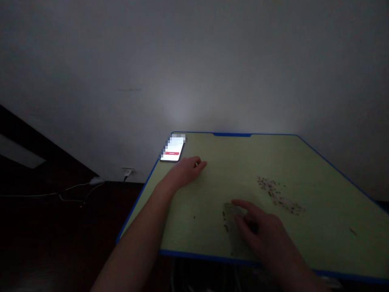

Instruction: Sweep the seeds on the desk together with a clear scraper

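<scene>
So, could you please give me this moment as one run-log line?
left hand: near lit phone | right hand: at translucent sheet | small dark bits: scattered on tabletop

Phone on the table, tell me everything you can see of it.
The dark-edged rectangular phone lies screen up at the far left corner of the pale green, blue-edged table. Its glass-looking screen glows white, with a red bar near the bottom; pixelation hides the top and left side. The left hand is close by; contact is unclear.
</scene>
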Demonstrator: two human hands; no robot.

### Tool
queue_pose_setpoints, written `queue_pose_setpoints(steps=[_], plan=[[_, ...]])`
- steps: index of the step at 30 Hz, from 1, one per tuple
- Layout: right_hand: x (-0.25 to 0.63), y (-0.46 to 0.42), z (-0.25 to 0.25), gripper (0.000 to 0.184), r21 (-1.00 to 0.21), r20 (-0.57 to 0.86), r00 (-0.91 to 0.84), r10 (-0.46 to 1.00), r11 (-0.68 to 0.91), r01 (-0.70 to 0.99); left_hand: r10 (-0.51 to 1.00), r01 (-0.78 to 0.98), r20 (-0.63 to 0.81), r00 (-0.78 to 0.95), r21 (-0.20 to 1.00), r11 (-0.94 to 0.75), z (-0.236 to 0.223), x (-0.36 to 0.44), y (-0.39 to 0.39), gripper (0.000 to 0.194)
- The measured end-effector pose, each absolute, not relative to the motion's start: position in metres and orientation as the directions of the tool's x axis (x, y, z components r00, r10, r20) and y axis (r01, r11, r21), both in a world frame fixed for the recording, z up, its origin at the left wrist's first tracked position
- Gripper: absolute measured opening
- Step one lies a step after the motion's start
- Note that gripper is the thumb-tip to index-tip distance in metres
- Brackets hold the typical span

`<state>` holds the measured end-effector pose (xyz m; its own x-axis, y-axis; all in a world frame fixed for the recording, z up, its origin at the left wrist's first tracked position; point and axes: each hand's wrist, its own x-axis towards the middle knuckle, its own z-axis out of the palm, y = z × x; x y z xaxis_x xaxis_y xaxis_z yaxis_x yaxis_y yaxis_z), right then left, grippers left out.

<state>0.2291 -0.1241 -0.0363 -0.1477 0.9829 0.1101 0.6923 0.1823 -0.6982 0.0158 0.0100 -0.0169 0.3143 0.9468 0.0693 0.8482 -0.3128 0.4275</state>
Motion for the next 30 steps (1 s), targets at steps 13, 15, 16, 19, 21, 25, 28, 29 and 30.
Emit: queue_pose_setpoints(steps=[13, 15, 16, 19, 21, 25, 28, 29, 30], plan=[[0.206, -0.082, 0.004, 0.02, -0.217, 0.21, -0.565, 0.798, 0.602, 0.769, 0.964, 0.858, 0.096, 0.248, 0.44, -0.265, -0.01, 0.009, 0.009, 0.044], [0.191, -0.077, 0.007, 0.019, -0.084, 0.216, -0.68, 0.701, 0.707, 0.702, 0.967, 0.862, 0.104, 0.234, 0.438, -0.256, -0.009, 0.007, 0.01, 0.044], [0.185, -0.076, 0.006, 0.019, -0.037, 0.226, -0.721, 0.655, 0.746, 0.665, 0.967, 0.863, 0.109, 0.229, 0.437, -0.254, -0.01, 0.007, 0.01, 0.044], [0.174, -0.08, -0.002, 0.018, 0.021, 0.24, -0.794, 0.559, 0.814, 0.58, 0.969, 0.864, 0.119, 0.217, 0.438, -0.247, -0.012, 0.004, 0.011, 0.044], [0.176, -0.088, -0.009, 0.02, 0.007, 0.212, -0.818, 0.534, 0.837, 0.548, 0.97, 0.864, 0.121, 0.212, 0.441, -0.244, -0.013, 0.003, 0.012, 0.045], [0.192, -0.101, -0.009, 0.026, -0.043, 0.162, -0.855, 0.493, 0.869, 0.493, 0.969, 0.86, 0.119, 0.216, 0.447, -0.246, -0.012, 0.003, 0.012, 0.045], [0.211, -0.102, 0.0, 0.03, -0.089, 0.234, -0.789, 0.567, 0.821, 0.564, 0.967, 0.857, 0.113, 0.227, 0.449, -0.254, -0.011, 0.004, 0.012, 0.044], [0.219, -0.102, 0.003, 0.031, -0.136, 0.264, -0.738, 0.621, 0.782, 0.609, 0.967, 0.856, 0.112, 0.23, 0.449, -0.256, -0.011, 0.004, 0.012, 0.044], [0.228, -0.104, 0.006, 0.03, -0.203, 0.289, -0.671, 0.683, 0.729, 0.654, 0.967, 0.856, 0.112, 0.231, 0.449, -0.256, -0.011, 0.004, 0.012, 0.043]])
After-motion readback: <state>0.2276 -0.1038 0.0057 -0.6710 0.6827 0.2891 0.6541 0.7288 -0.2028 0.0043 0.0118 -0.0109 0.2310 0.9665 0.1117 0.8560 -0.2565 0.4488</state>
